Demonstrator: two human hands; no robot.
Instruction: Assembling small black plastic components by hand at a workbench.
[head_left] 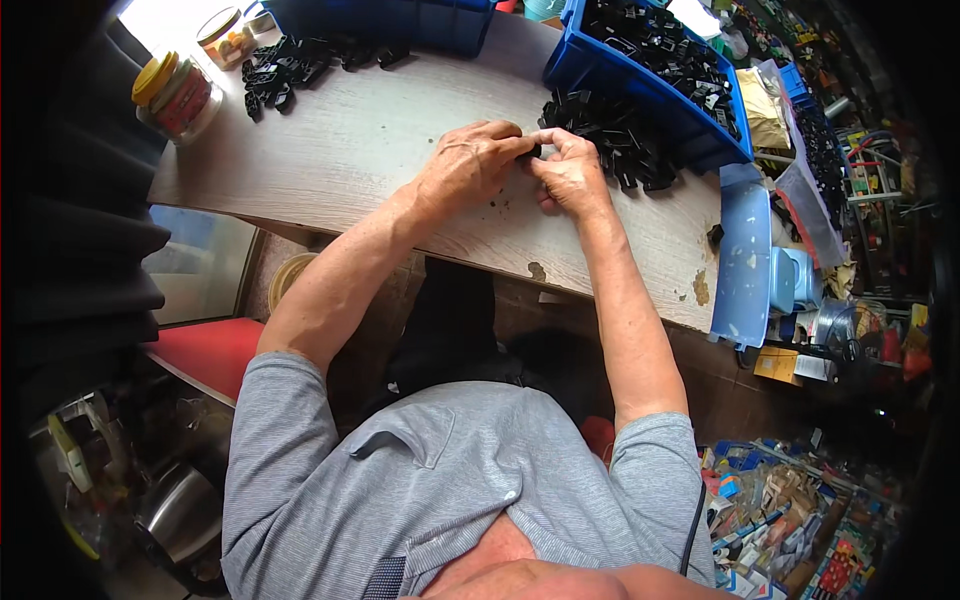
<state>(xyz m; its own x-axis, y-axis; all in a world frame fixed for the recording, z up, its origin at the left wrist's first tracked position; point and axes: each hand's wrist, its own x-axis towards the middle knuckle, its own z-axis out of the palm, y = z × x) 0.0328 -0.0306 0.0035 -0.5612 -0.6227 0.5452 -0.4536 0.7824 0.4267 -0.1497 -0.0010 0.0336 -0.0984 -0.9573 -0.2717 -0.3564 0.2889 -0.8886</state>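
Over the middle of the pale wooden table, my left hand (470, 165) and my right hand (570, 172) meet with fingers pinched together. Between the fingertips shows a small black plastic part (536, 152), mostly covered, so its exact shape cannot be made out. Both hands are closed on it. Just right of my right hand spreads a heap of black plastic parts (640, 155). Behind that heap, a blue crate (735, 140) is filled with similar black pieces. Another group of black parts (290, 68) lies at the far left of the table.
Two lidded jars, one with a yellow lid (155, 78) and one with a pale lid (218, 25), stand at the table's left end. A second blue crate (400, 25) is at the back. A light blue plastic panel (742, 260) stands along the right edge, near cluttered shelves.
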